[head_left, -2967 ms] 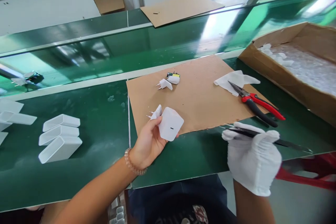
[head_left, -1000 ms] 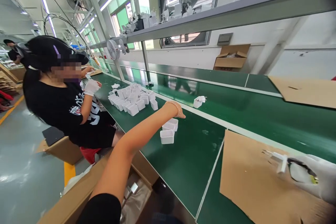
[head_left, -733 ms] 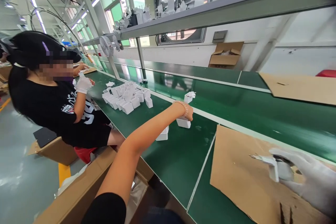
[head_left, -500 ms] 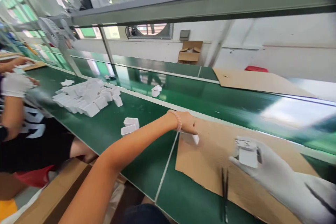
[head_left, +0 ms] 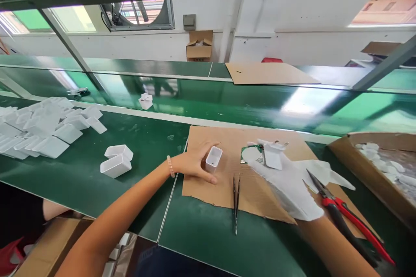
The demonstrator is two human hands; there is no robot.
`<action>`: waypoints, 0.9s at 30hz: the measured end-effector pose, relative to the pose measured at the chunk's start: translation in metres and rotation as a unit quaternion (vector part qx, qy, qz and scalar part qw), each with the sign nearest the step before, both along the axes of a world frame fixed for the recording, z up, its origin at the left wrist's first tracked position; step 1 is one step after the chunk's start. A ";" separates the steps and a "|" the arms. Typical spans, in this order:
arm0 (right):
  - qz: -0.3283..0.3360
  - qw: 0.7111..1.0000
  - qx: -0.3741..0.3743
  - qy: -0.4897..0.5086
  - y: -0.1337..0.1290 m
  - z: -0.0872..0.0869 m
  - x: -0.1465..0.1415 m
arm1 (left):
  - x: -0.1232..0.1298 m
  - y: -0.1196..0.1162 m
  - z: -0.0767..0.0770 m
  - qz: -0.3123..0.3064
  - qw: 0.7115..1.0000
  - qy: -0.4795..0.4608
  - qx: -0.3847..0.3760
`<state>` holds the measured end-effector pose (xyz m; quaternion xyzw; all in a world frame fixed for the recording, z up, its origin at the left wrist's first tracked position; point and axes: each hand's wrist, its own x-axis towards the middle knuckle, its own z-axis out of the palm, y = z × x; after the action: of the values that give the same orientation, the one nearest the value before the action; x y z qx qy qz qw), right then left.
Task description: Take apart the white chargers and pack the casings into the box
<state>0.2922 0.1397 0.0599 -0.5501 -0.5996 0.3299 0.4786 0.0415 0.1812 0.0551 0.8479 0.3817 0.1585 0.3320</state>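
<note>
Left hand (head_left: 191,163): bare, a beaded bracelet (head_left: 169,166) at the wrist, over the near edge of a cardboard sheet (head_left: 208,192).
Left fingers: curled and grasping a white plastic case (head_left: 213,159), which stands open end up.
Right hand (head_left: 286,186): in a white cotton glove, over the sheet's 3 o'clock side.
Right fingers: clenched on a white plug body (head_left: 272,156), its metal pins pointing to 1 o'clock.
Circuit board: a green circuit board (head_left: 251,152) lies at 9 o'clock of the plug body, touching it; whether the fingers grip it, I cannot tell.
Sheet: tweezers (head_left: 235,203) lie at 6 o'clock, over its near edge.
Right of the sheet: a white cloth (head_left: 321,172), red-handled pliers (head_left: 346,220) at 4 o'clock, and a cardboard box (head_left: 347,149) of white parts at 3 o'clock.
Green belt (head_left: 152,138), 9 o'clock: 2 white cases (head_left: 115,161) stacked on their sides, with a heap of white cases (head_left: 42,127) beyond them.
</note>
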 end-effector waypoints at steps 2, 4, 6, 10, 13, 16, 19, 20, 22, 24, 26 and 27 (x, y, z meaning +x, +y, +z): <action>0.013 1.000 -0.003 -0.029 -0.007 0.001 -0.007 | 0.008 -0.011 -0.017 0.044 0.995 -0.093 0.009; 0.013 0.997 0.037 -0.068 -0.016 0.002 -0.015 | 0.020 -0.024 -0.029 0.085 0.987 -0.135 0.010; 0.010 0.990 0.089 -0.106 -0.027 0.001 -0.023 | 0.032 -0.036 -0.034 0.094 0.982 -0.163 0.007; 0.058 0.980 0.151 -0.113 -0.048 -0.004 -0.033 | 0.043 -0.050 -0.033 0.099 0.970 -0.219 0.021; 0.106 0.970 0.176 -0.127 -0.055 -0.010 -0.035 | 0.044 -0.051 -0.032 0.093 0.961 -0.248 0.084; 0.124 0.961 0.185 -0.161 -0.055 -0.013 -0.035 | 0.043 -0.049 -0.032 0.080 0.950 -0.268 0.139; 0.125 0.957 0.194 -0.178 -0.055 -0.011 -0.035 | 0.042 -0.049 -0.033 0.075 0.951 -0.265 0.138; 0.124 0.955 0.197 -0.183 -0.055 -0.010 -0.034 | 0.042 -0.049 -0.034 0.077 0.953 -0.261 0.132; 0.121 0.952 0.204 -0.193 -0.055 -0.007 -0.034 | 0.041 -0.050 -0.036 0.083 0.957 -0.249 0.123; 0.123 0.949 0.211 -0.201 -0.055 -0.005 -0.034 | 0.041 -0.051 -0.038 0.089 0.960 -0.236 0.120; 0.132 0.948 0.209 -0.202 -0.055 -0.004 -0.034 | 0.041 -0.051 -0.039 0.085 0.963 -0.225 0.122; 0.138 0.948 0.207 -0.199 -0.055 -0.003 -0.033 | 0.041 -0.051 -0.040 0.080 0.964 -0.222 0.124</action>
<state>0.2587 0.0845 0.0566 -0.4059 -0.8076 0.1449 0.4024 0.0823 0.1298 0.0153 0.7927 0.3421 0.4148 0.2872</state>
